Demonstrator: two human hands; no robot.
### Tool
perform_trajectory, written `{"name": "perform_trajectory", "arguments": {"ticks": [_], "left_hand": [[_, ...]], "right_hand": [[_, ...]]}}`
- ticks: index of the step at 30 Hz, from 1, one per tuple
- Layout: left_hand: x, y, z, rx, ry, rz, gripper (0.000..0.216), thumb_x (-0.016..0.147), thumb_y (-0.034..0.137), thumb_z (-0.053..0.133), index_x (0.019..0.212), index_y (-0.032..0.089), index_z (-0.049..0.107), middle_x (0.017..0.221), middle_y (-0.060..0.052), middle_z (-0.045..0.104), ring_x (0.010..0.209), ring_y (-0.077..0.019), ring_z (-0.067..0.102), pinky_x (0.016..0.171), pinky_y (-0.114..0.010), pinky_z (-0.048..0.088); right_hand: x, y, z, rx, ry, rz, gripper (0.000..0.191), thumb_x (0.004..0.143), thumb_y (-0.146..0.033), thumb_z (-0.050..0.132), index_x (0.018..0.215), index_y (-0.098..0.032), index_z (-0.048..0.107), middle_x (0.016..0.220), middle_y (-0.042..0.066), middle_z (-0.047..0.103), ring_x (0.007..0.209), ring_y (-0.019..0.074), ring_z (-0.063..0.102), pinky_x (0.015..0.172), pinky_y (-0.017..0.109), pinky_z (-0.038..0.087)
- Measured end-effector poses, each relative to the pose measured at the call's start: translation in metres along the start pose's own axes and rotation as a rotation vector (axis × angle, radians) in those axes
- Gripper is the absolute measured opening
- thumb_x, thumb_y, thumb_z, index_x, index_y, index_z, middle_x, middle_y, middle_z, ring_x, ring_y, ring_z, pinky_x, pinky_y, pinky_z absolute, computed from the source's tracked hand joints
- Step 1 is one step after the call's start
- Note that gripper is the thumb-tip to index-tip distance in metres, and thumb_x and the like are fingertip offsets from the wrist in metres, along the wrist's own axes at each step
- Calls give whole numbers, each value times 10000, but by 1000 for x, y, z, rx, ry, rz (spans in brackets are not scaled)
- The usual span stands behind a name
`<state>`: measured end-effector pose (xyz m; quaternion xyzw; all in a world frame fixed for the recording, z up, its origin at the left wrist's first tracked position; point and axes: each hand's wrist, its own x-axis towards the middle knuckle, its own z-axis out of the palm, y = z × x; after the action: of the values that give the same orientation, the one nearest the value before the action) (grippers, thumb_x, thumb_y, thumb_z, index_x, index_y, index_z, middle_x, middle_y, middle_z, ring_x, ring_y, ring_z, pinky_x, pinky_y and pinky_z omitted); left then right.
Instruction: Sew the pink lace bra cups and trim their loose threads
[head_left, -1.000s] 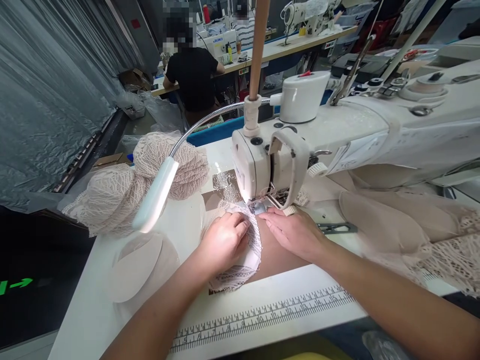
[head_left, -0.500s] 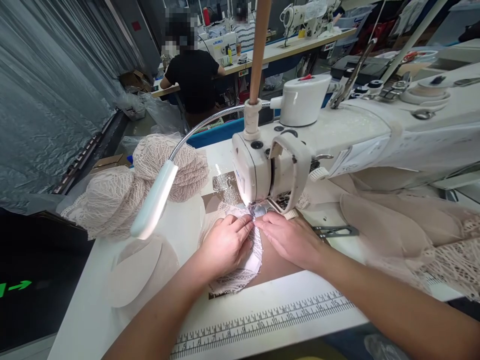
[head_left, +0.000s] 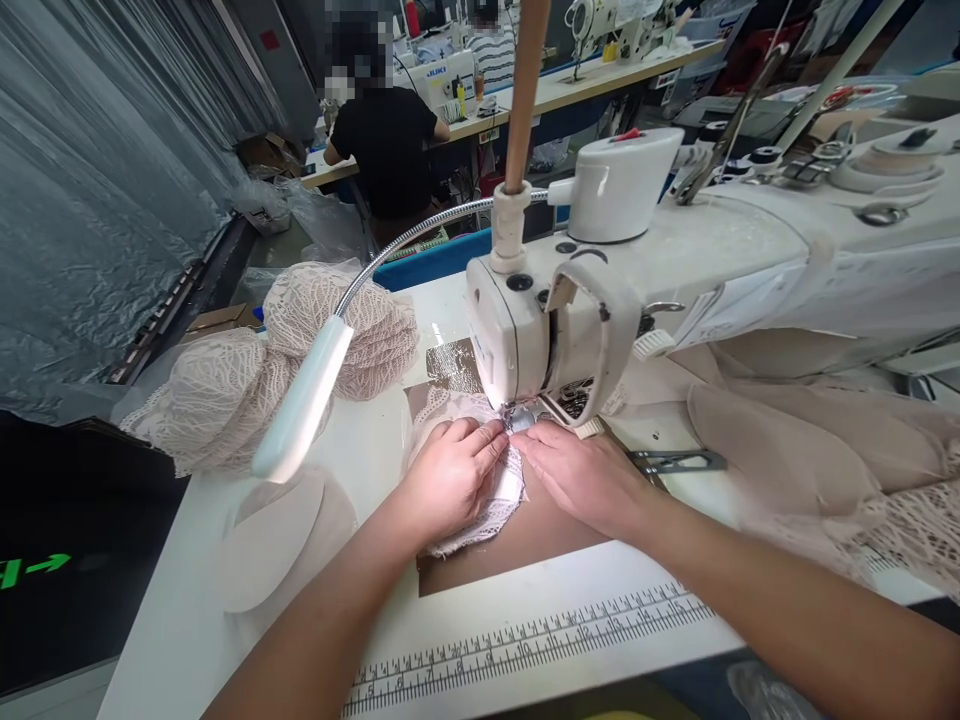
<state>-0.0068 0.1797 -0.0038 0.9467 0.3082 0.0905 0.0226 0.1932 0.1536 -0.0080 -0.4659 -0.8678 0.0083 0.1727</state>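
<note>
A pale pink lace piece (head_left: 504, 502) lies under the needle area of a white sewing machine (head_left: 506, 330). My left hand (head_left: 454, 478) rests on top of it, fingers pressed together and holding the lace just in front of the presser foot (head_left: 507, 416). From the other side my right hand (head_left: 576, 472) pinches the lace edge with its fingertips, close to the left fingertips. Both hands partly hide the fabric, and the stitch point is too small to make out. Brown sheeting (head_left: 517, 545) covers the machine bed beneath the lace.
Bundled lace pieces (head_left: 217, 400) lie on the left, near a lamp (head_left: 304, 400) and rounded pale pads (head_left: 274, 545). Sheer beige fabric (head_left: 787, 435) and thread snips (head_left: 679, 461) are at right. A printed ruler (head_left: 525, 650) runs along the front edge. A co-worker (head_left: 386, 150) sits beyond.
The lace has slid away from me toward the needle, its near edge now farther from the ruler. Both hands stay close to the presser foot. The view has shifted slightly.
</note>
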Motion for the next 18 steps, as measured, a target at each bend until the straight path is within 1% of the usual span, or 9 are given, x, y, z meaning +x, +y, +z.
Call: {"name": "perform_trajectory", "arguments": {"ticks": [6,11,15,18], "left_hand": [[2,-2,-3,-18,-24,-3,407,873,158,439,1272,141,516,1312,-90,549,1056,-261,495,868,-431,437],[2,-3,-3,-36,-7,4,388,881,164,438,1259,154,527,1306,-98,555,1090,-268,496,881,-439,435],[2,-5,-2,-64,0,18,369,891,167,431,1243,154,540,1289,-89,572,1094,-260,501,897,-431,435],[3,-7,-1,-82,4,17,379,871,161,458,1240,141,539,1281,-88,578,1088,-255,502,903,-431,441]], "right_hand": [[1,-1,0,35,0,5,284,861,-85,422,1003,-141,661,791,54,619,671,145,505,587,266,319],[0,0,-1,55,-16,14,290,867,-97,425,1032,-139,660,802,57,621,683,147,510,595,262,333],[-2,4,-1,90,-2,-27,282,883,-129,429,1034,-151,666,819,57,626,698,145,517,608,259,346],[-4,6,0,100,-6,-44,279,894,-142,426,1028,-154,671,807,50,624,666,135,508,594,258,341]]}}
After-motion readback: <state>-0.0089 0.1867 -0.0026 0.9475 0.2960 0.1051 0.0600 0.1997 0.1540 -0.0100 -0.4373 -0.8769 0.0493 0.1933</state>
